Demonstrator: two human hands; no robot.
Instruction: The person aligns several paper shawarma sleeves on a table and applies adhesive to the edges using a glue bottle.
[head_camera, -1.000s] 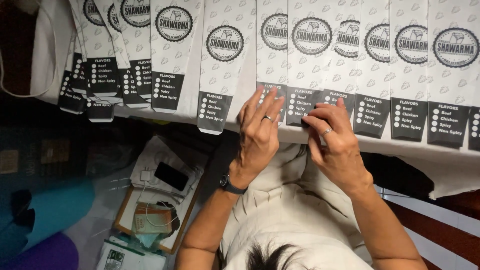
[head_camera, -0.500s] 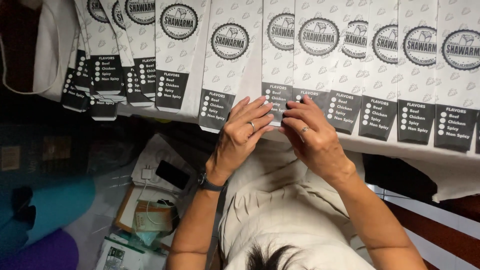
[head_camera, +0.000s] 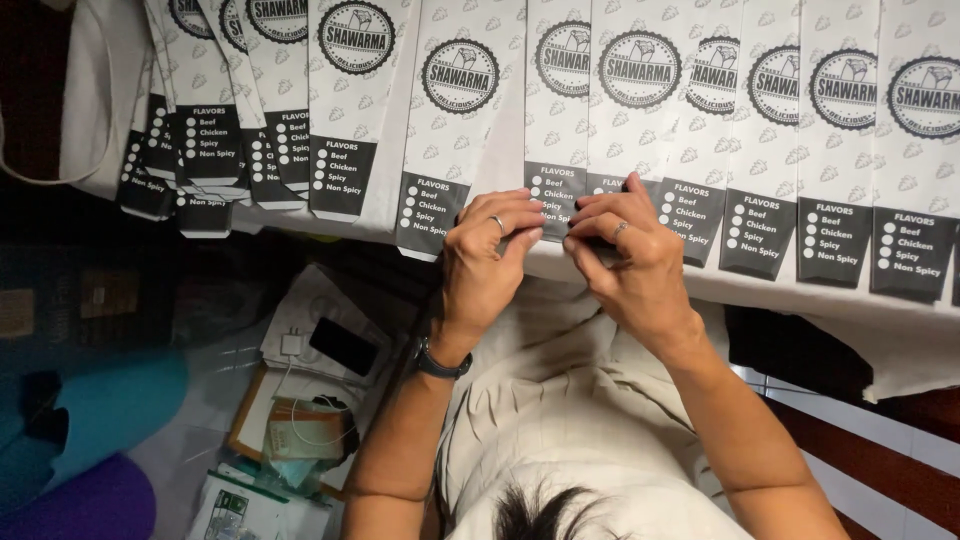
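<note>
Left hand (head_camera: 490, 250) and right hand (head_camera: 625, 255) both pinched, fingers closed, the black bottom edge of one printed paper sleeve (head_camera: 557, 130) at the table edge (head_camera: 760, 290). Risk: a tug could dislodge neighbouring overlapped sleeves (head_camera: 640, 120).

Flat white paper sleeves with round black emblems and black checklist panels (head_camera: 760, 150): about fourteen visible, laid in an overlapping row along the white-covered surface (head_camera: 800, 300); the left-end stack is too overlapped for a firm count. Hands: two. Silver finger rings: two. Black wristwatch (head_camera: 442, 362): one. Below the surface: one black phone (head_camera: 343, 346), one white charger plug (head_camera: 292, 344).
</note>
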